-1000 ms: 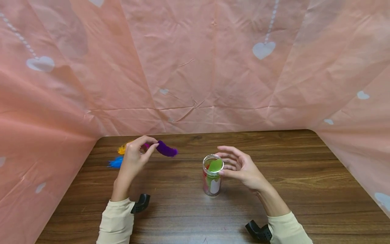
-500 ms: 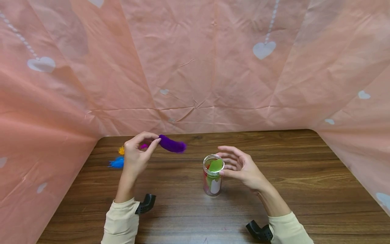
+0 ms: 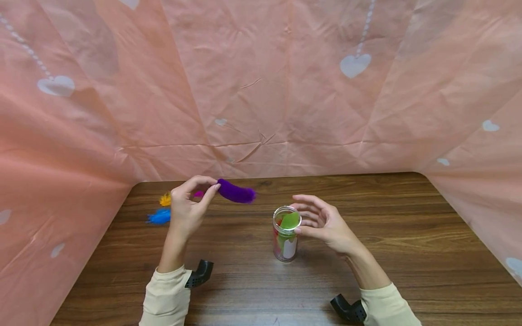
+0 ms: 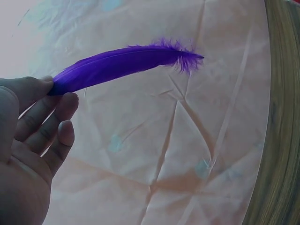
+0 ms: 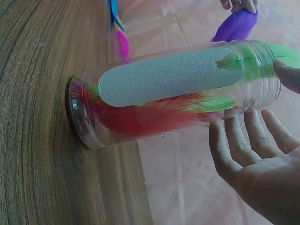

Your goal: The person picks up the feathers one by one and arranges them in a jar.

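Note:
My left hand (image 3: 188,206) pinches a purple feather (image 3: 236,192) by its broad tip, between thumb and fingers. In the left wrist view the feather (image 4: 122,65) points away, its fluffy quill end outward. On the table stands an upright clear jar (image 3: 285,244) without a lid, a white label on its side. Green and red feathers (image 5: 154,115) are inside it, and a green one (image 3: 290,220) shows at the mouth. My right hand (image 3: 326,224) holds the jar near its rim, thumb on the near side and fingers curved round the far side.
Left of my left hand lie a blue feather (image 3: 159,216) and a yellow one (image 3: 165,199). A magenta feather (image 3: 198,194) is partly hidden behind that hand. Pink cloth (image 3: 261,90) with heart prints rises behind the wooden table (image 3: 387,217).
My left hand has lifted the purple feather and moved it rightward, away from the other feathers and nearer the jar. My right hand and the jar stay in place.

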Motion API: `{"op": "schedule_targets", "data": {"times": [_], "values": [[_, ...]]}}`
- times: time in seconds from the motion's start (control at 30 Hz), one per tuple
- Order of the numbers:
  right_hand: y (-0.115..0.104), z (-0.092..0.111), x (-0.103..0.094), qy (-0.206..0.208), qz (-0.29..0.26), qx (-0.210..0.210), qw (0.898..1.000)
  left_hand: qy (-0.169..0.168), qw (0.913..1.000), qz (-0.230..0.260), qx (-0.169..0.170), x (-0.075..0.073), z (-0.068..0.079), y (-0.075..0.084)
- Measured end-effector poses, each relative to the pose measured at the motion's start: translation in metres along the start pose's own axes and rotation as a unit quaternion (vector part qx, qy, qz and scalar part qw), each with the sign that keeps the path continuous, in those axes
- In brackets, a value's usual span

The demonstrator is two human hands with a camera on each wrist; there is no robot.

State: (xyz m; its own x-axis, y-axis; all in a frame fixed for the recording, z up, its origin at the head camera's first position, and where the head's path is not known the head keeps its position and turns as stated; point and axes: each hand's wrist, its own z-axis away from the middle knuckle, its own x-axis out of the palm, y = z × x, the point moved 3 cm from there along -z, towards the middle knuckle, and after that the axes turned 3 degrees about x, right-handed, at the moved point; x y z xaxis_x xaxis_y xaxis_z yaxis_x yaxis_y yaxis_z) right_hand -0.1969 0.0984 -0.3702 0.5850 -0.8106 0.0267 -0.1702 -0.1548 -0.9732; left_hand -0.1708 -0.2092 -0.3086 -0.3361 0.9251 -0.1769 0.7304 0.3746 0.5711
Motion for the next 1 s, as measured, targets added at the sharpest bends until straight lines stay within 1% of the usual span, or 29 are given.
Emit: {"op": "schedule_targets", "data": {"times": [0.17,0.5,0.77,1.0], "values": [[0.0,0.0,0.0,0.001,-0.001,0.001,1.0,0.0,0.9999,-0.012,0.004,0.004,0.001,0.003],[0.0,0.0,0.0,0.001,-0.003,-0.001,1.0,0.025,0.9996,-0.005,0.01,0.006,0.001,0.009],[0.0,0.0,0.0,0.002,-0.001,0.0,1.0,0.026,0.9996,-0.001,0.007,0.01,0.001,0.012],[0.0,0.0,0.0,0.002,0.002,0.002,1.0,0.024,0.9996,-0.004,0.017,0.01,0.001,0.016]]}}
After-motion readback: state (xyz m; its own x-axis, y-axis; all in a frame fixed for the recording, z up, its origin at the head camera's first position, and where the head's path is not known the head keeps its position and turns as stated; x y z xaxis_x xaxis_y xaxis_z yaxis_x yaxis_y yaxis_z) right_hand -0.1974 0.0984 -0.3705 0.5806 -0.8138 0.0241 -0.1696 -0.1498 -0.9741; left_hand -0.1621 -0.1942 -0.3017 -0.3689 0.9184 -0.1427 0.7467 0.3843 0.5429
